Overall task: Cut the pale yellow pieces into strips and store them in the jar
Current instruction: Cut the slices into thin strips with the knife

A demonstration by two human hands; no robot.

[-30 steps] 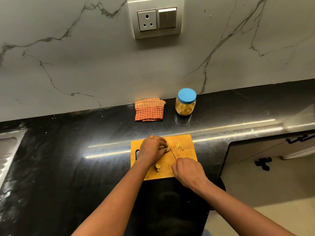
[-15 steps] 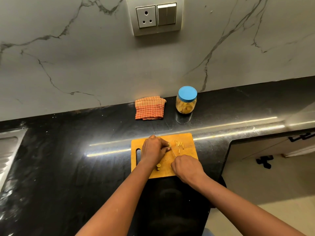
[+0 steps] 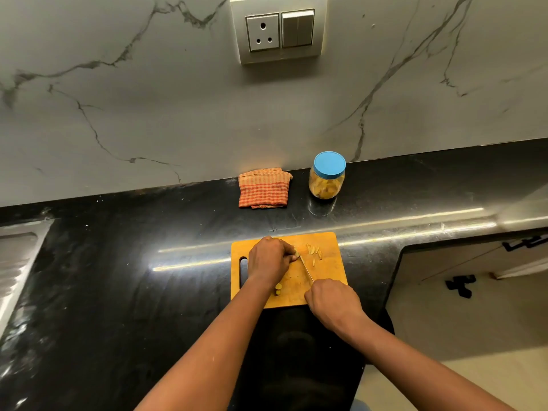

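Observation:
An orange cutting board [image 3: 329, 274] lies on the black counter in front of me. My left hand [image 3: 269, 259] curls over a pale yellow piece [image 3: 296, 256] and holds it down on the board. My right hand [image 3: 333, 301] grips a knife [image 3: 306, 269] whose blade touches that piece by my left fingertips. Several cut strips [image 3: 315, 251] lie to the right of the blade. Two uncut pale yellow pieces [image 3: 278, 289] sit by my left wrist. A clear jar [image 3: 326, 180] with a blue lid, holding yellow pieces, stands closed at the back of the counter.
A folded orange checked cloth [image 3: 263, 188] lies left of the jar by the marble wall. A steel sink drainer [image 3: 16, 262] is at the far left. The counter edge [image 3: 397, 262] drops off to the right of the board, with cabinets beyond.
The knife blade and my right hand shifted slightly along the piece under my left fingers. The view drifted a little. Board, jar and cloth stayed put.

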